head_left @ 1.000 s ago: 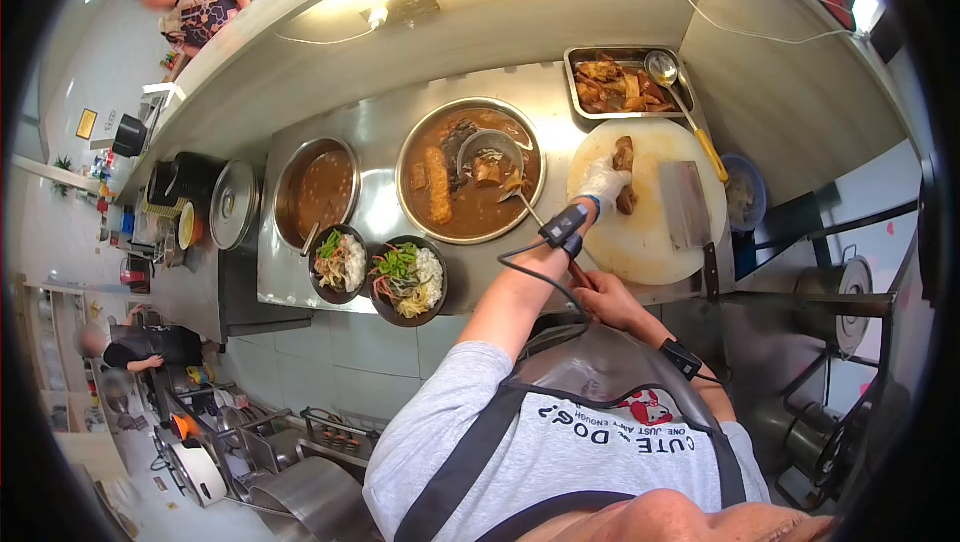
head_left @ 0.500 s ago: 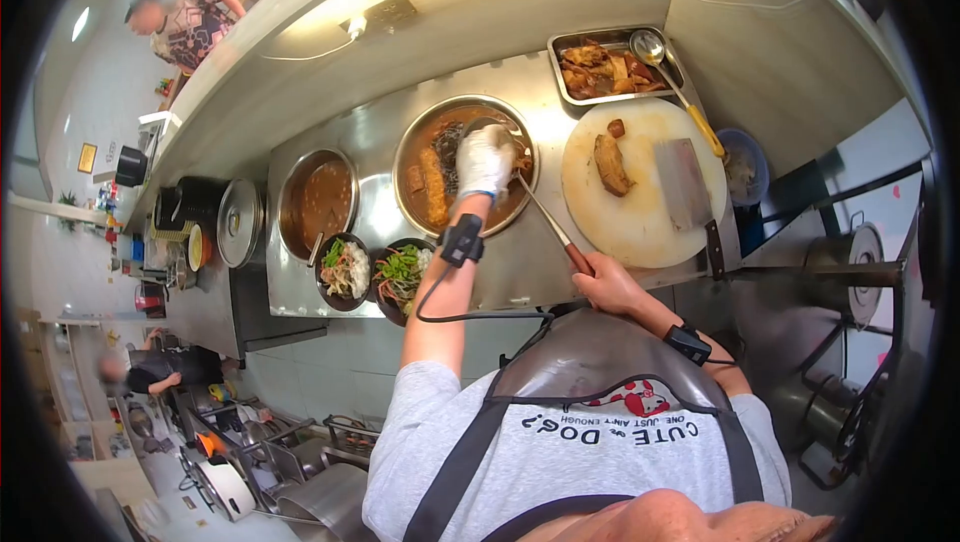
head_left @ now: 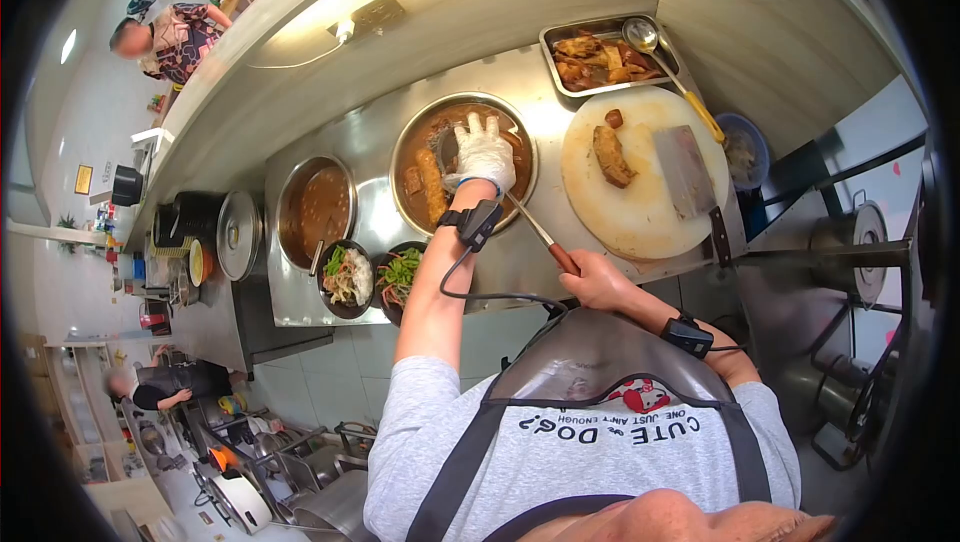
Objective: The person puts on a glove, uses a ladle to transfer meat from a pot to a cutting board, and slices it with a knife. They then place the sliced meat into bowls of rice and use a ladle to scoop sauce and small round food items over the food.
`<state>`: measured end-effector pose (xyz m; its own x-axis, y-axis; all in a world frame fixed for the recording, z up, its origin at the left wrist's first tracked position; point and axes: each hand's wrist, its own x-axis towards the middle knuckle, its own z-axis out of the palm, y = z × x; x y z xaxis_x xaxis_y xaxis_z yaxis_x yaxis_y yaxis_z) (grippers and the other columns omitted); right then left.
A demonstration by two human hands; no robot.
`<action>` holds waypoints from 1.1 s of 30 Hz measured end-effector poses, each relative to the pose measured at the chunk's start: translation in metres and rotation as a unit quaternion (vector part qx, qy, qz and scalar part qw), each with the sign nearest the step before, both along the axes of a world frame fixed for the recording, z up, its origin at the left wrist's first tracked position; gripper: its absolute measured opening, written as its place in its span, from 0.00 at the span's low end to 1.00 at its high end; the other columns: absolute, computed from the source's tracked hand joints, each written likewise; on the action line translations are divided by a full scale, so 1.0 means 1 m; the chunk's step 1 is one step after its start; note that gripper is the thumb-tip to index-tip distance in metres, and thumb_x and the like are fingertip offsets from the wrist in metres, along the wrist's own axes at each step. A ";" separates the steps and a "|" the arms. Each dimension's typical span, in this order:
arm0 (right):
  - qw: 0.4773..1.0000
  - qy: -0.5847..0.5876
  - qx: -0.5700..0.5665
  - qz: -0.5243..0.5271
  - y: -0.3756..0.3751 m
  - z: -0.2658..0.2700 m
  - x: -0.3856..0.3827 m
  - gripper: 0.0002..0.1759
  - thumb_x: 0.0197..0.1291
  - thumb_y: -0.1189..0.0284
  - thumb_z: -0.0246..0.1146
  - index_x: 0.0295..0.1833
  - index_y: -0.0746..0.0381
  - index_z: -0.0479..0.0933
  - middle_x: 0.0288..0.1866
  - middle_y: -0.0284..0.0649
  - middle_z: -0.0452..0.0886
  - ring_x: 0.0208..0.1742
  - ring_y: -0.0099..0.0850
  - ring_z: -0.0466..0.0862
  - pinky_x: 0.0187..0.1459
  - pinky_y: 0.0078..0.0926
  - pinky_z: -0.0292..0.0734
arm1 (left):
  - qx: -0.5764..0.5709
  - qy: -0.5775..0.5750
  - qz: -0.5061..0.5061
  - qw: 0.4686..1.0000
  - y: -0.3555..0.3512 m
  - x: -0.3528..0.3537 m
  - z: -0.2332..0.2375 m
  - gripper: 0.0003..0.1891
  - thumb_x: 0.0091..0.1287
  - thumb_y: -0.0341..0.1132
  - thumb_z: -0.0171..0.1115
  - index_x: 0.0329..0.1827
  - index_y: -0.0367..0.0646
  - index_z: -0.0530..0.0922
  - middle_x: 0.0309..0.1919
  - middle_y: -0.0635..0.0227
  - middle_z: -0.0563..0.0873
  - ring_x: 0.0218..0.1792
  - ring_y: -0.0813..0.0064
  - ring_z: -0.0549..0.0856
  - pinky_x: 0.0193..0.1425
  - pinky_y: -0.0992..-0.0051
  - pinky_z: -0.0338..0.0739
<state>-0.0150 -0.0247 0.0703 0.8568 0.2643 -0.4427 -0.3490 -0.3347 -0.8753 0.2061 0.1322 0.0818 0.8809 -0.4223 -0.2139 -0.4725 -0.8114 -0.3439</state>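
My left hand [head_left: 485, 154], in a clear glove, is over the large pot of brown broth [head_left: 399, 185], its fingers spread. A dark, curved thing shows beside the glove; I cannot make out what it is. A long golden-brown food piece [head_left: 431, 185] lies in the broth to the left. My right hand [head_left: 598, 282] is closed round the wooden handle [head_left: 563, 258] of a metal utensil, whose shaft reaches into the pot's near right side. The utensil's far end is hidden by my left hand and the broth.
Right of the pot, a round board [head_left: 600, 225] carries a meat piece and a cleaver [head_left: 686, 174]. Behind are a food tray [head_left: 566, 90] and a yellow-handled ladle [head_left: 705, 117]. A second broth pot [head_left: 317, 210] and two food bowls stand left. Two people are farther off.
My left hand's fingers have spread out over the pot, the hand turning more palm-down. My right hand and the utensil handle have shifted slightly left. The whole view has tilted a little.
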 end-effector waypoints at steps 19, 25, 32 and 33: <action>0.998 -0.048 -0.039 -0.008 0.012 0.005 -0.005 0.13 0.61 0.68 0.61 0.40 0.69 0.75 0.29 0.53 0.77 0.32 0.42 0.79 0.38 0.39 0.74 | -0.116 0.038 -0.021 0.992 0.022 0.023 -0.031 0.12 0.62 0.31 0.59 0.41 0.51 0.90 0.40 0.57 0.91 0.52 0.57 0.88 0.73 0.36 0.58; 1.000 -0.005 -0.009 0.003 0.008 0.009 -0.003 0.15 0.62 0.69 0.59 0.45 0.72 0.75 0.30 0.51 0.79 0.29 0.39 0.83 0.33 0.39 0.77 | -0.302 -0.006 -0.001 0.953 0.041 0.025 -0.026 0.08 0.62 0.35 0.63 0.41 0.50 0.89 0.38 0.57 0.90 0.45 0.59 0.88 0.65 0.56 0.73; 0.979 0.139 0.143 -0.042 0.002 -0.003 -0.003 0.20 0.65 0.70 0.59 0.58 0.70 0.72 0.29 0.34 0.74 0.23 0.22 0.75 0.25 0.25 0.74 | -0.758 0.189 0.229 0.581 0.069 0.040 -0.044 0.08 0.67 0.26 0.61 0.47 0.38 0.84 0.35 0.65 0.88 0.35 0.73 0.84 0.44 0.73 0.79; 0.976 0.147 0.153 -0.043 0.001 -0.004 -0.002 0.20 0.66 0.70 0.59 0.59 0.70 0.71 0.30 0.34 0.74 0.22 0.21 0.74 0.24 0.24 0.72 | -0.758 0.188 0.230 0.580 0.073 0.037 -0.040 0.08 0.67 0.26 0.61 0.47 0.38 0.84 0.35 0.65 0.88 0.35 0.73 0.84 0.44 0.73 0.79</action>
